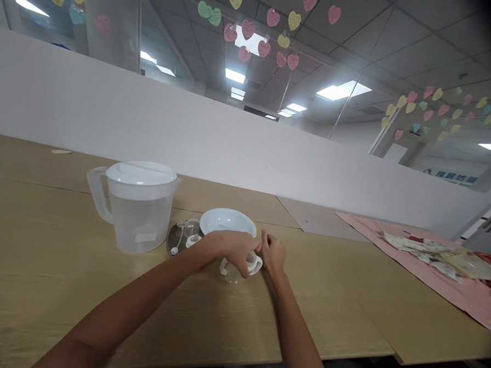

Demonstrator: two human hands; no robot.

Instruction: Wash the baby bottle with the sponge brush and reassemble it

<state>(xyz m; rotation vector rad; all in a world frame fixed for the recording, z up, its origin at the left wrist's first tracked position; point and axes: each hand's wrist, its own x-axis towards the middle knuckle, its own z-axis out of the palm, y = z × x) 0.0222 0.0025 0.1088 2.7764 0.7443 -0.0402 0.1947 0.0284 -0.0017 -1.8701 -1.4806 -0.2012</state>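
Observation:
A clear baby bottle [234,275] with white side handles stands on the table in front of a white bowl [227,219]. My left hand [234,249] reaches over it from the left, thumb and fingers closed around its upper part. Just to the right, my right hand [273,254] is closed in a pinch near the bottle's right handle; what its fingers hold is hidden. Left of the bottle, a round metal tray [172,236] carries a clear dome cap [192,227], a white collar [192,240] and a straw with a weighted end [175,250].
A large translucent pitcher [140,217] with a lid and some liquid stands at the left. On the right, a pink cloth [433,282] bears crumpled packaging [451,258]. A white partition [231,145] with glass above runs along the table's [172,328] back.

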